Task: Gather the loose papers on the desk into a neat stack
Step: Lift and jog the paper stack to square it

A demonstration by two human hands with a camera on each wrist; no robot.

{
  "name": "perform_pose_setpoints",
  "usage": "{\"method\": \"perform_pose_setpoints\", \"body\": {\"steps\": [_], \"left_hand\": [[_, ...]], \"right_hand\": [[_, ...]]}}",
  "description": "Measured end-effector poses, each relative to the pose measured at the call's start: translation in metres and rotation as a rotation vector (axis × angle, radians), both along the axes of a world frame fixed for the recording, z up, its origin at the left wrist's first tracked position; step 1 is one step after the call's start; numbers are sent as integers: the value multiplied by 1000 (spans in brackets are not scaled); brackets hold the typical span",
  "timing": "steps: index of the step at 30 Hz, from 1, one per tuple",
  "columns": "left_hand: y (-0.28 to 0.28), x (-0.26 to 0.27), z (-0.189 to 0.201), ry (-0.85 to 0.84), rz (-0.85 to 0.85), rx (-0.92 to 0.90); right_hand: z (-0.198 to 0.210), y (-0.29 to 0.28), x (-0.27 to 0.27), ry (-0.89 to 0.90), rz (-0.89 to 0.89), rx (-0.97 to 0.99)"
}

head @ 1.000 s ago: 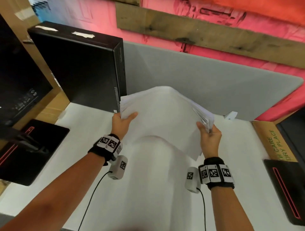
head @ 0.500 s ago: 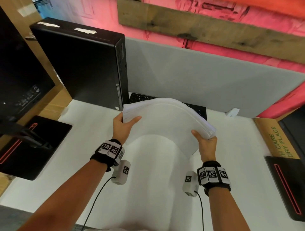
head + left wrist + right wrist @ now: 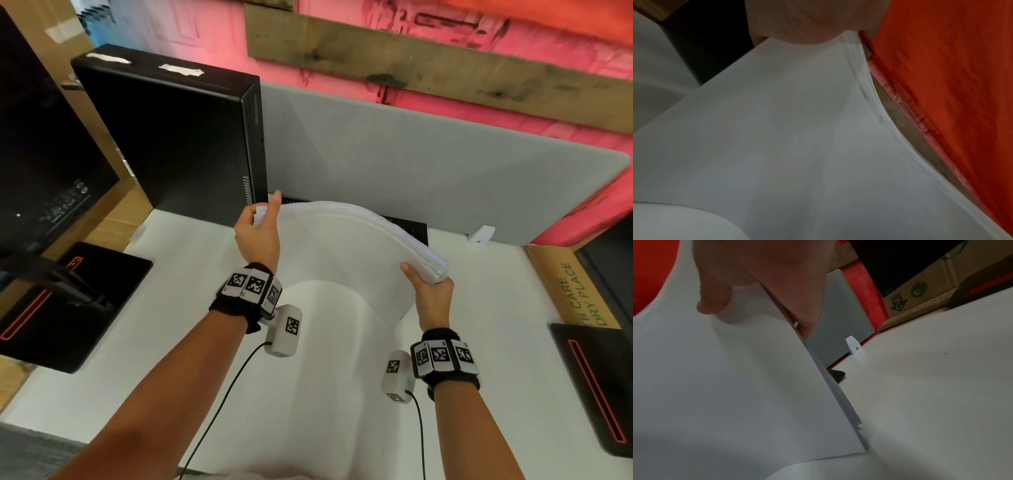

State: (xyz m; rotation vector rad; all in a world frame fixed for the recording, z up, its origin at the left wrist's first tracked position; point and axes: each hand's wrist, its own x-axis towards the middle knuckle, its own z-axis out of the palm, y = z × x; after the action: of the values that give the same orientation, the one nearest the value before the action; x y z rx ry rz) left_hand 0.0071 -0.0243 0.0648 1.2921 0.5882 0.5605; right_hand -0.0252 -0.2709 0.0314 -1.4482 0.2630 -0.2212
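Observation:
A stack of white papers (image 3: pixel 342 253) hangs arched above the white desk (image 3: pixel 496 308), held between both hands. My left hand (image 3: pixel 260 229) pinches the stack's far left corner, with one finger pointing up past the edge. My right hand (image 3: pixel 430 291) grips the right edge, thumb on the top sheet and fingers underneath. The left wrist view shows the paper stack (image 3: pixel 797 146) with slightly fanned sheet edges on its right side. In the right wrist view the paper stack (image 3: pixel 735 386) drops to a lower corner close above the desk (image 3: pixel 931 402).
A black computer tower (image 3: pixel 178 144) stands left of the papers, with a monitor (image 3: pixel 44 154) and its base (image 3: pixel 68 301) further left. A black keyboard (image 3: pixel 416 231) lies behind the stack against the grey partition (image 3: pixel 428 178). A cardboard box (image 3: pixel 575 287) and another black base (image 3: pixel 596 387) sit at the right.
The stack has come down and bowed lower over the desk. My left hand has slid along the left edge to the far corner. My right hand keeps its grip on the right edge.

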Motion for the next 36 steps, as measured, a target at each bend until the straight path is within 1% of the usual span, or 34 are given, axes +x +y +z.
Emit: {"method": "perform_pose_setpoints", "body": {"steps": [4,9,14,19,22,25,27,29,30,32,34,36], "left_hand": [[-2,2,1,36,22,8],[-3,3,3,24,51,2],[-4,4,1,48,57,24],[-1,3,-1,-5,37,82],[0,-1,0,-63,-5,118],[2,-7,-2,-116,-179,115],[6,-11,-7,-94,-327,181],[12,-12,-14,-8,-410,285],[15,-12,-18,31,-416,314],[20,-11,-19,68,-370,289],[21,-12,-14,19,-348,226],[21,-15,-4,-56,-321,193]], "right_hand": [[0,1,0,-4,-8,9],[-1,0,1,0,-7,8],[-2,0,2,-2,-7,20],[-4,0,2,22,6,10],[-6,-2,4,41,12,-8],[-6,-3,7,62,1,3],[-7,-4,7,65,-5,9],[-7,-5,7,71,-6,6],[-7,-5,7,78,-4,1],[-9,-4,7,90,-6,-10],[-5,-3,8,79,-37,-6],[4,-2,8,27,-78,11]]}}
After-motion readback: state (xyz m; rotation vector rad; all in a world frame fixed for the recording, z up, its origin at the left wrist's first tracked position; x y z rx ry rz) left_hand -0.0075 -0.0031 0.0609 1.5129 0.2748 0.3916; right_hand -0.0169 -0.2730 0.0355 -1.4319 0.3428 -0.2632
